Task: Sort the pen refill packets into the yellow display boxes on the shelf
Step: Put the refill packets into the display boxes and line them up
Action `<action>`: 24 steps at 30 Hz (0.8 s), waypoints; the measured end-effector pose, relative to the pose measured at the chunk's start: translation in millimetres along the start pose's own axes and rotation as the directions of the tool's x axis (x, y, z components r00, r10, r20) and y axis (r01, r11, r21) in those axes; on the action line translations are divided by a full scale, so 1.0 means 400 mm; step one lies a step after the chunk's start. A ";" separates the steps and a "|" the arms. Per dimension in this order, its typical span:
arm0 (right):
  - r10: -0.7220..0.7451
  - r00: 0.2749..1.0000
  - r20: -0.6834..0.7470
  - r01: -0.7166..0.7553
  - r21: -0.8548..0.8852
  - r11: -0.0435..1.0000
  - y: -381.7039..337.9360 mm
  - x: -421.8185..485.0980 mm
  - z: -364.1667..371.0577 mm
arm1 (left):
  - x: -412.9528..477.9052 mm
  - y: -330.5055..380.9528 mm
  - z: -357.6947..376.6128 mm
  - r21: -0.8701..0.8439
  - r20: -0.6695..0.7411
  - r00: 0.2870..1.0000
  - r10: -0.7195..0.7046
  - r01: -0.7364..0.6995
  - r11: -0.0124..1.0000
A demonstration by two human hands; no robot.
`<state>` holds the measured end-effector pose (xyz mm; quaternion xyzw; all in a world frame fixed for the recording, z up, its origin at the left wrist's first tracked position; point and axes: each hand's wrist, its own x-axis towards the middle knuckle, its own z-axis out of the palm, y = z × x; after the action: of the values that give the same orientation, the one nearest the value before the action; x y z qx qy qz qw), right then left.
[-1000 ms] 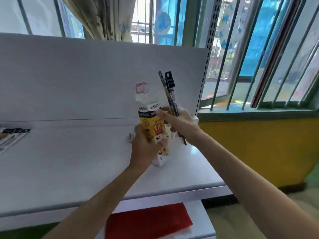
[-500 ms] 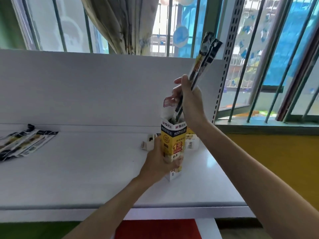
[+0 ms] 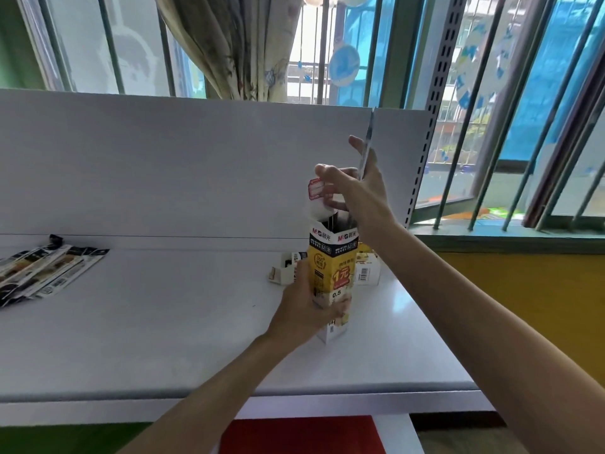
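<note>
While the box [image 3: 334, 270] is gripped round its lower half by the left hand [image 3: 307, 309] and held upright on the shelf [image 3: 163, 322], a packet [image 3: 367, 142] is pinched edge-on above the open top by the right hand [image 3: 357, 188]. The fingers of that hand are loosely spread, and which of them close on the packet cannot be told. Dark strips are seen inside the opening, so some refills are judged to be in already. A loose pile [image 3: 49, 270] of packets is fanned out at the far left of the shelf, well apart from the box. Small cartons [image 3: 368, 271] are seen just behind the box. The packet is judged light, thin and floppy, with a slick film that could slip. It is best taken near the middle, so that the lower end can be steered straight down. The box is judged light and easily tipped, so a steadying grip is needed.
</note>
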<state>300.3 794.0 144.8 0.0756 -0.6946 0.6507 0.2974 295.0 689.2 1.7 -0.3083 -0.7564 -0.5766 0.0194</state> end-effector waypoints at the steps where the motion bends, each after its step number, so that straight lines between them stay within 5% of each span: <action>1: 0.015 1.000 0.003 -0.015 0.005 1.000 -0.001 0.001 -0.003 | 0.001 0.000 0.000 -0.001 0.001 1.000 0.001 -0.001 1.000; 8: -0.001 1.000 -0.013 0.001 0.030 1.000 0.000 0.002 -0.013 | 0.005 -0.005 0.003 0.012 -0.002 1.000 -0.010 0.010 1.000; 11: -0.073 0.994 -0.087 0.052 -0.230 0.972 0.025 -0.002 -0.017 | -0.001 -0.003 0.008 -0.005 -0.033 0.999 -0.033 0.033 0.999; 15: -0.399 0.908 -0.131 0.240 -0.616 0.750 0.069 -0.049 -0.041 | -0.016 -0.001 0.027 -0.045 -0.170 0.983 -0.070 0.063 0.997; 19: 0.030 0.999 0.041 0.001 -0.605 0.797 0.158 -0.120 -0.059 | -0.014 0.028 0.046 -0.109 -0.285 0.942 -0.176 0.151 0.983; 22: 0.215 0.953 0.214 0.004 -0.718 0.696 0.180 -0.129 -0.070 | -0.032 0.055 0.064 -0.094 -0.152 0.955 -0.255 0.242 0.966; 24: 0.289 0.915 0.282 0.086 -0.835 0.543 0.161 -0.106 -0.086 | -0.059 0.049 0.057 0.146 -0.038 0.961 -0.273 0.276 0.950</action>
<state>313.8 823.6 66.9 0.0111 -0.9663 0.2303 0.1148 331.0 701.8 1.9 -0.1929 -0.8328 -0.5179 -0.0312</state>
